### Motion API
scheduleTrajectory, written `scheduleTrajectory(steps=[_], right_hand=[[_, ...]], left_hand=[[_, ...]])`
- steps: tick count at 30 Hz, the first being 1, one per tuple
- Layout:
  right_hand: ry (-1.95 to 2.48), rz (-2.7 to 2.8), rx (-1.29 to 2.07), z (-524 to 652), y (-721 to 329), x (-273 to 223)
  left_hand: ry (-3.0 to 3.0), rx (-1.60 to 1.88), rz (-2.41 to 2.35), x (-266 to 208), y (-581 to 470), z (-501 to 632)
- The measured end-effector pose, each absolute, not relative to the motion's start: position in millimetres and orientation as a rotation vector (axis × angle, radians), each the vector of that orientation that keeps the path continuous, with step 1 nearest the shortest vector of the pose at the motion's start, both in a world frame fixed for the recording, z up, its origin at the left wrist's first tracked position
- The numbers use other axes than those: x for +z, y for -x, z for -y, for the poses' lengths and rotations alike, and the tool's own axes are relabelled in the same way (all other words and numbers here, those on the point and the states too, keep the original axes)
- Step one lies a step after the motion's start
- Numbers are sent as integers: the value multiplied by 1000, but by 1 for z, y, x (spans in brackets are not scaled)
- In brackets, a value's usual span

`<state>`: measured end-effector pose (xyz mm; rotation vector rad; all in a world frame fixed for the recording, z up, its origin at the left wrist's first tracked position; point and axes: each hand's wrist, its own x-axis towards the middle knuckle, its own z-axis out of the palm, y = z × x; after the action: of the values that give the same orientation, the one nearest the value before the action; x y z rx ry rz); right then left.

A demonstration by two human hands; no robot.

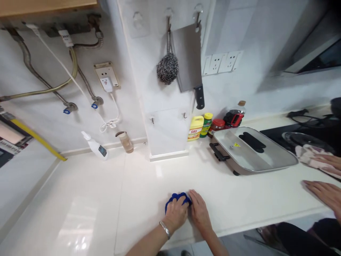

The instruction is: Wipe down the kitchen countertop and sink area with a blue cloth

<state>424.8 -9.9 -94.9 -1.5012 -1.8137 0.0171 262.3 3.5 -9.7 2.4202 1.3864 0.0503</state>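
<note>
My left hand, with a silver bangle on its wrist, presses a bunched blue cloth onto the white countertop. Its fingers are curled over the cloth, and blue folds show past the knuckles. My right hand lies on the counter just to the right, fingers stretched forward and close together. Its fingertips reach the cloth's right edge; whether they touch it I cannot tell.
An electric pan with a glass lid stands right. Another person's hand rests on the counter beyond it, near a pale cloth. A spray bottle and a brown cup stand at the back left. A cleaver hangs above.
</note>
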Motion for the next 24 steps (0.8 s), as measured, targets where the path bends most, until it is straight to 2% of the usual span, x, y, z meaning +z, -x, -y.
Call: scheduleTrajectory(steps=[8, 17, 21, 24], right_hand=[[1429, 1753, 154, 15, -427, -93], [1310, 1738, 267, 21, -437, -102], [1287, 1736, 304, 24, -442, -106], [1321, 1739, 283, 25, -440, -101]], left_hand=[[-2381, -12, -1233, 6, -184, 55], [-2023, 82, -2080, 36, -33, 110], [-1764, 152, -2479, 42, 4, 110], [-1683, 189, -2601, 37, 18, 91]])
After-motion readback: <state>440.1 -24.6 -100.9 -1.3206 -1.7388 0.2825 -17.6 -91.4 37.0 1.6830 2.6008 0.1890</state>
